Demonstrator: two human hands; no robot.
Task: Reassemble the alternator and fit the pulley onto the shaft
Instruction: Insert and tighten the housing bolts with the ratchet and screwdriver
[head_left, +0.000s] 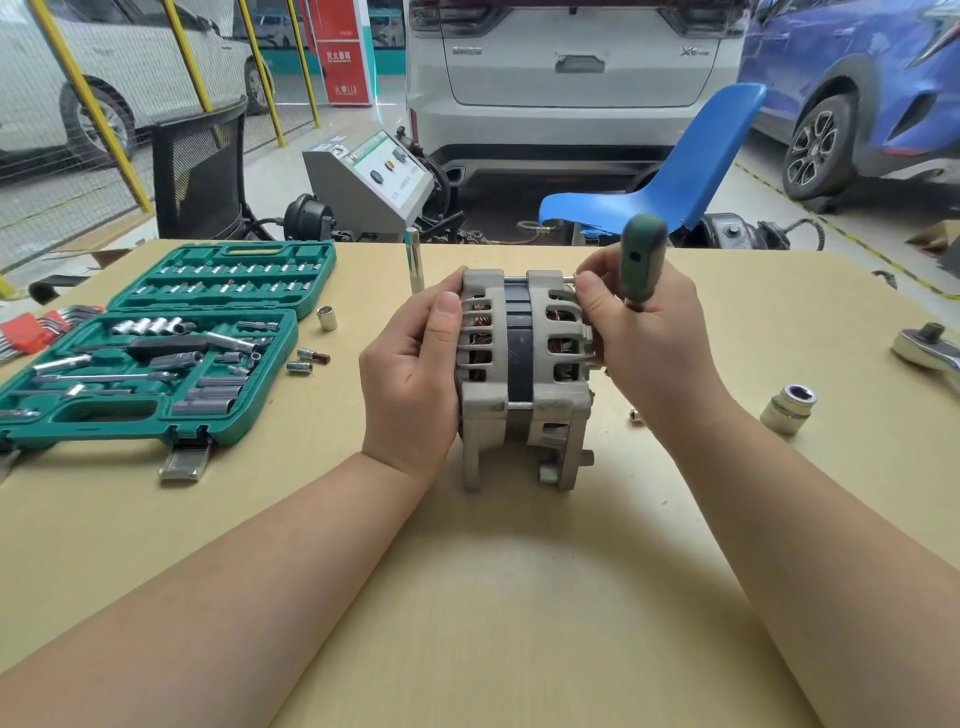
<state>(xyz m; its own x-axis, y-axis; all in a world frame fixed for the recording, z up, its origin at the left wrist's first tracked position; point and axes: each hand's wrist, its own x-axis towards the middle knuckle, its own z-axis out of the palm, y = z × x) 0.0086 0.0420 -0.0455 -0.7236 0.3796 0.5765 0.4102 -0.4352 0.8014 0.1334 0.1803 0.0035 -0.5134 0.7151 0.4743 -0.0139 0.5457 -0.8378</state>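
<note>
The alternator (524, 379) stands on its mounting lugs in the middle of the counter (519, 597), near the person. Its long axis lies level, from left to right, and a through-bolt (519, 407) between its two grey halves runs the same way. The left hand (410, 374) grips the left end of the housing, fingers curled around it and thumb lying on the vent slots. The right hand (644, 332) holds the right end; its fingers are curled around a green screwdriver handle (643, 260) that points up, and the thumb touches the housing. To the left lies an open green socket set case (156, 353), with sockets, bits and extension bars in its moulded slots. A large socket (788, 409) stands to the right, and a ratchet (930, 349) lies farther right.
</note>
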